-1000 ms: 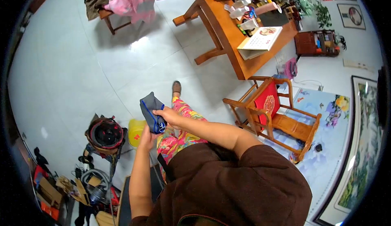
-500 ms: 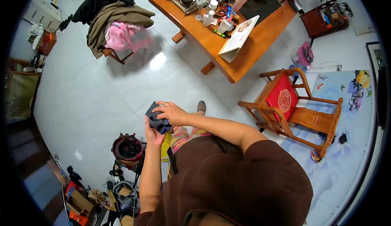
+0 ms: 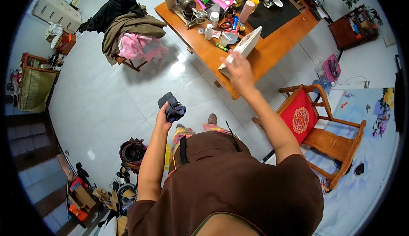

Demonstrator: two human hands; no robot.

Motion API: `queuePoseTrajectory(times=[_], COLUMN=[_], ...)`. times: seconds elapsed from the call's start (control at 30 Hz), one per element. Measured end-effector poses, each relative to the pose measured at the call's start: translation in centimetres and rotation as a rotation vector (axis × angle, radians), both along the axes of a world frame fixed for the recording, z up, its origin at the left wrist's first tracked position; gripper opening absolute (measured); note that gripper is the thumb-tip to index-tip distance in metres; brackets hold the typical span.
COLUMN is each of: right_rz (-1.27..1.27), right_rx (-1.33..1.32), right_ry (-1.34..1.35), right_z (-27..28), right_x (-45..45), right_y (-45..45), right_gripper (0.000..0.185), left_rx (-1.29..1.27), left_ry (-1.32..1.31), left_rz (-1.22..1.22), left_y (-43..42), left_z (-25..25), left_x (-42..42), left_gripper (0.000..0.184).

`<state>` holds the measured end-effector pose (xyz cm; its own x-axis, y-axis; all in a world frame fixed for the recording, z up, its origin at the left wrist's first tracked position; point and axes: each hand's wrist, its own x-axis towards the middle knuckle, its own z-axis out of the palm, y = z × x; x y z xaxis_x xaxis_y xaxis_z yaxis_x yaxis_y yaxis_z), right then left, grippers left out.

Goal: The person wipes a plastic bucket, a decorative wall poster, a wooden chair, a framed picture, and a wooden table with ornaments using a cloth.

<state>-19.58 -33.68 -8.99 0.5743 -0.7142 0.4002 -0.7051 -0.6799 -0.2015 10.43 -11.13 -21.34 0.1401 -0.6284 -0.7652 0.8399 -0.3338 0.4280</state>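
Right hand (image 3: 240, 73), loose-fingered, now off the grey cloth (image 3: 174, 109) jutting from the clasping grip of left hand (image 3: 162, 118)

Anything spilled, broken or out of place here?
No spill or breakage that I can see. Just untidy: clothes are heaped loosely, edges hanging, and mixed clutter crowds the floor at lower left. The grey cloth in the left hand is bunched up rather than flat.
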Motion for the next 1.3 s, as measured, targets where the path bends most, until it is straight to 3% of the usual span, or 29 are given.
queuePoseTrajectory(times=[0.13,0.3,0.47,0.73,0.8,0.93,1.0,1.13,1.2,1.3], right_rz=[-0.077,-0.008,-0.101,-0.297,-0.305,-0.377,-0.406,-0.463,-0.479,-0.481], right_rx=[-0.082,0.093,0.182,0.261,0.288,0.224,0.259,0.349,0.37,0.355], right_ry=[0.188,0.191,0.119,0.077,0.004,-0.073,-0.109,-0.15,-0.233,-0.278], right_z=[-0.1,-1.5,-2.3,-0.9,-0.4,0.2,-0.3,-1.4,-1.9,-2.1], right_x=[-2.8,-2.8,-1.0,3.7,4.4,5.5,5.6,5.4,5.6,6.2], right_y=[-5.1,-7.9,-8.8,-9.0,-8.4,-5.8,-4.0,-1.0,-0.5,-1.1], right_gripper=[0.043,0.042,0.04,0.054,0.064,0.068,0.067,0.064,0.063,0.06], left_rx=[0.074,0.048,0.026,-0.041,-0.007,-0.103,-0.192,-0.211,-0.124,-0.218], left_ry=[0.032,0.022,-0.201,-0.54,-0.659,-0.955,-0.96,-0.993,-1.143,-1.22], left_rz=[-0.025,-0.03,0.104,0.247,0.219,-0.011,-0.109,-0.015,-0.037,-0.086], left_y=[-2.6,-8.0,-16.3,-33.0,-37.0,-44.4,-46.4,-46.1,-44.0,-38.8], left_z=[-1.2,-4.5,-8.6,-7.5,-5.0,-9.1,-9.8,-10.3,-10.5,-11.5], left_x=[-0.1,1.8,4.7,13.5,15.1,18.9,18.2,12.1,8.1,3.0], left_gripper=[0.04,0.034,0.032,0.044,0.047,0.066,0.069,0.07,0.07,0.07])
